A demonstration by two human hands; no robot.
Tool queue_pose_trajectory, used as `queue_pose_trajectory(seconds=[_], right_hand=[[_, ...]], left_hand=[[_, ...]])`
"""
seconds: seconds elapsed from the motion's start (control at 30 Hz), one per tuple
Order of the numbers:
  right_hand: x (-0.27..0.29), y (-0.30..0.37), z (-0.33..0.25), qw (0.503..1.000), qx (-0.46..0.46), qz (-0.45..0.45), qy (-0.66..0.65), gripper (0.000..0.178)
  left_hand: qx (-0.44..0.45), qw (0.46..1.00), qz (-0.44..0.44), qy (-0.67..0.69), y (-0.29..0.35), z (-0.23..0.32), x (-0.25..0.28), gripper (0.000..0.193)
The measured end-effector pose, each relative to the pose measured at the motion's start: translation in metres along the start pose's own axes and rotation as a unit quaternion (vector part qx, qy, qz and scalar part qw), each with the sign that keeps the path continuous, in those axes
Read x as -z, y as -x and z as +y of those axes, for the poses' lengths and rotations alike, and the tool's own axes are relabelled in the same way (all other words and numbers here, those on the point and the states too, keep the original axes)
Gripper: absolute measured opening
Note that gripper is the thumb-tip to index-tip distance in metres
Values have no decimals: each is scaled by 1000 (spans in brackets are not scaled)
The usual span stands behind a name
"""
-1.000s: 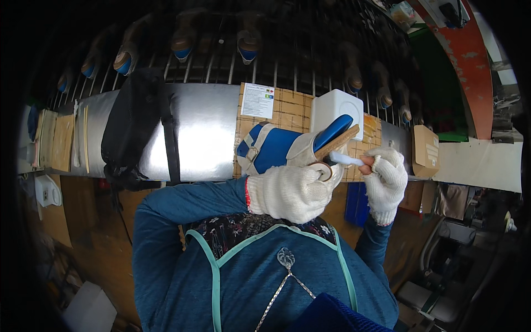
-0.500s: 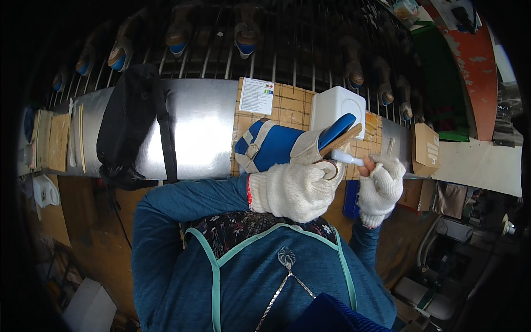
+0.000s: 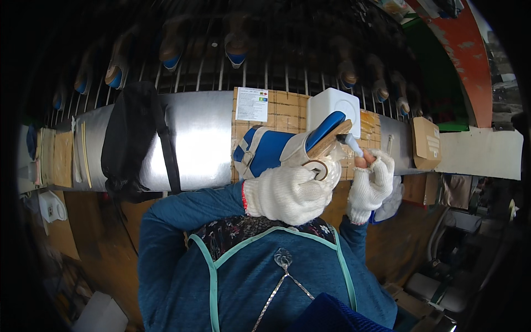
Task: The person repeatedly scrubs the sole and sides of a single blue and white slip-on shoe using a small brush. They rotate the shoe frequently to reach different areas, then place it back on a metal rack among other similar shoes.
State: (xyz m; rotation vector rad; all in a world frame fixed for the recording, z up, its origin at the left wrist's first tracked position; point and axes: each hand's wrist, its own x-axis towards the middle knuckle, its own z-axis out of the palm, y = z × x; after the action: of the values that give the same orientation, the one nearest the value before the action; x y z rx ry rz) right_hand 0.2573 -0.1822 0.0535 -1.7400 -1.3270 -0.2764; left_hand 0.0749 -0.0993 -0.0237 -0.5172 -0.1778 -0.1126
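My left hand (image 3: 287, 195), in a white knit glove, is closed around a shoe piece with a brown sole (image 3: 327, 141) and a blue, rounded part above it. Beside its fingers shows a round, brown-rimmed end (image 3: 316, 169); its kind I cannot tell. A small brush (image 3: 352, 145) with a whitish handle and dark tip is pinched in my right hand (image 3: 369, 188), whose glove leaves the fingertips bare. The brush tip is at the sole's right edge. Left of this, a blue shoe upper (image 3: 269, 146) with a beige strap and ring lies over the board.
A white plastic container (image 3: 336, 105) stands behind the shoe on a tan, lined board (image 3: 293, 105) with a printed sheet (image 3: 251, 104). At left a black bag (image 3: 131, 133) lies on the metal bench (image 3: 200, 133). Several shoes hang on a rack (image 3: 237, 47) beyond. A cardboard box (image 3: 425, 143) sits right.
The brush has swung round, its dark tip now showing at the sole edge. My left hand and the shoe have shifted slightly left in view; my right hand has moved a little left too.
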Motion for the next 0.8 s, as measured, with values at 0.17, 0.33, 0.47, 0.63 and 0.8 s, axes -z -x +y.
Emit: queue_pose_trajectory(seconds=[0.17, 0.33, 0.47, 0.63, 0.8], right_hand=[[-4, 1, -2, 995, 74, 49, 51, 28], [0, -5, -1, 988, 145, 4, 46, 33], [9, -20, 0, 984, 163, -67, 37, 29], [15, -28, -4, 974, -74, -174, -126, 20], [15, -34, -5, 979, -9, -196, -52, 21]], left_hand=[[-56, 972, 14, -226, 6, 0, -8, 38], [-83, 964, 31, -252, -8, 6, 9, 38], [-50, 975, -139, -168, -10, 11, 19, 41], [-64, 977, -85, -186, -2, 12, 14, 42], [-48, 972, -54, -222, 2, 14, 14, 39]])
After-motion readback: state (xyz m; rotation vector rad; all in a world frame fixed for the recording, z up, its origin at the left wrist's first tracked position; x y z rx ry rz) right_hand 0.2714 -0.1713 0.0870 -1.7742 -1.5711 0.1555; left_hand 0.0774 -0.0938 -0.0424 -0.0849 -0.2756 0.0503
